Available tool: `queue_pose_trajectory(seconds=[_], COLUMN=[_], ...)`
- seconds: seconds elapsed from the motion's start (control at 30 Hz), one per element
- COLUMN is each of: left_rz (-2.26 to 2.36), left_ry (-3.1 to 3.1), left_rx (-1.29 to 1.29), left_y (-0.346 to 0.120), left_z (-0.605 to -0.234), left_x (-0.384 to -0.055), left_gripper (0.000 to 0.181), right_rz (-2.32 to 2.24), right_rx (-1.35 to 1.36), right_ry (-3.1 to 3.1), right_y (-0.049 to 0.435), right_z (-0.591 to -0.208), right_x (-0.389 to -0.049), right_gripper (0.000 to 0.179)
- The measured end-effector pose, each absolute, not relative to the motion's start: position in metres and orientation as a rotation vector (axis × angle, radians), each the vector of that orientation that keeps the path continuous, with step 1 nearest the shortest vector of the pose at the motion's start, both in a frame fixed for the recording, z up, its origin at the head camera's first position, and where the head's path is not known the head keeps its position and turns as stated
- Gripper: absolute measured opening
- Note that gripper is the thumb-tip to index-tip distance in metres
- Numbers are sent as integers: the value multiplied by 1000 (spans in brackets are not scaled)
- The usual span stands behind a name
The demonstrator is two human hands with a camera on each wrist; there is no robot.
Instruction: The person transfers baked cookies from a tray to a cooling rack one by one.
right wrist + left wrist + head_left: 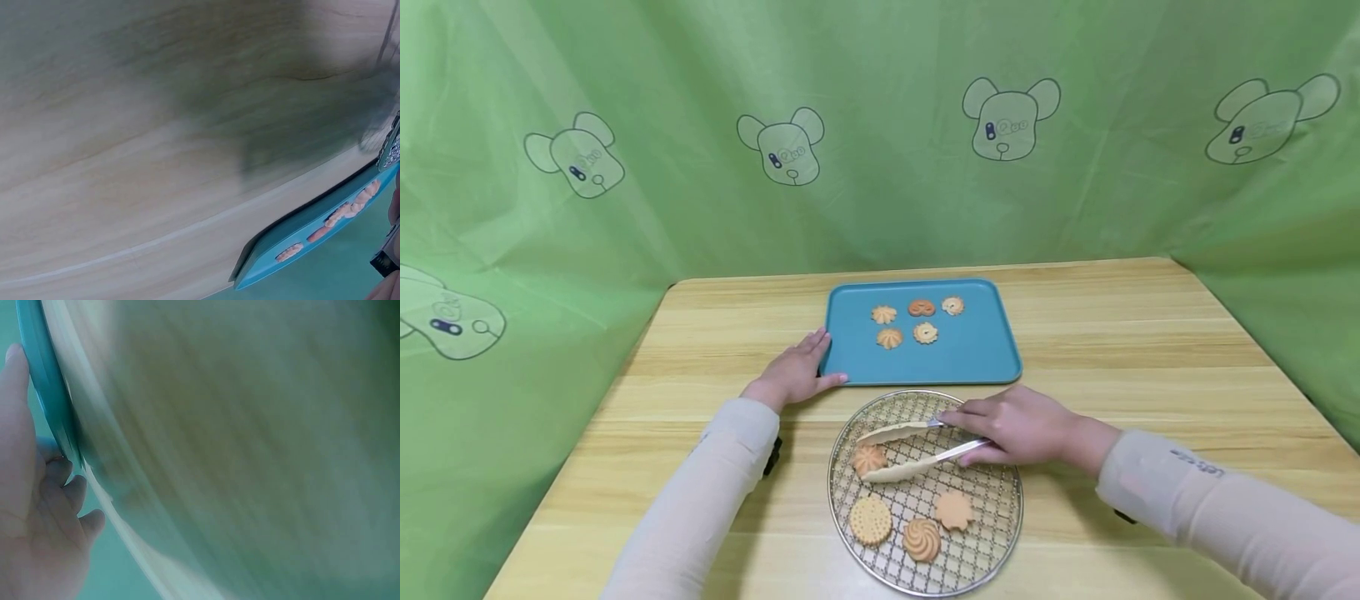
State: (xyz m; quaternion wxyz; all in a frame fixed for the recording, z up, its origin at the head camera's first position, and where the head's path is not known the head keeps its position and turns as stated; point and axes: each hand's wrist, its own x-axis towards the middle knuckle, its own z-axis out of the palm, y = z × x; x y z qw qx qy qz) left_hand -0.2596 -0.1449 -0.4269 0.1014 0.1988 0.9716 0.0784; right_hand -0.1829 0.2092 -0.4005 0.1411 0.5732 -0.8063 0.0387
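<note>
My right hand (1018,423) holds the metal handles of food tongs (958,451) with cream-coloured tips. The tips straddle a round ridged cookie (869,460) on the round wire cooling rack (832,508). Nearer to me on the mesh lie a dotted round cookie (871,520), a swirl cookie (921,540) and a flower-shaped cookie (954,509). My left hand (792,372) holds the near left corner of a blue tray (925,367), its thumb along the near rim. In the left wrist view, fingers curl at the tray's edge (53,394).
Behind the rack, the tray bears several cookies, among them a pretzel-shaped cookie (921,307) and a ring cookie (926,332). Both rack and tray stand on a wooden table (1120,350). A green curtain (895,208) with bear-head drawings hangs behind and at the sides.
</note>
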Motion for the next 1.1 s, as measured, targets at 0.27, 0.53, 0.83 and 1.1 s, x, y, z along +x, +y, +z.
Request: queue_pose_trajectory(seconds=[0.27, 0.53, 0.83, 1.1], left_rz=[235, 227, 226, 226], left_ry=[2868, 2868, 2869, 2868], left_rx=[593, 586, 583, 590], left_y=[-144, -145, -145, -145], left_z=[-426, -427, -428, -427], left_x=[-258, -259, -261, -260], left_gripper=[90, 91, 91, 91], right_rz=[97, 112, 72, 61], right_rx=[1666, 1643, 1515, 1413], right_ry=[-2291, -2306, -2424, -2478], right_y=[210, 213, 217, 221], right_z=[-402, -401, -397, -396], right_x=[-183, -184, -183, -183], right_gripper=[62, 68, 85, 94])
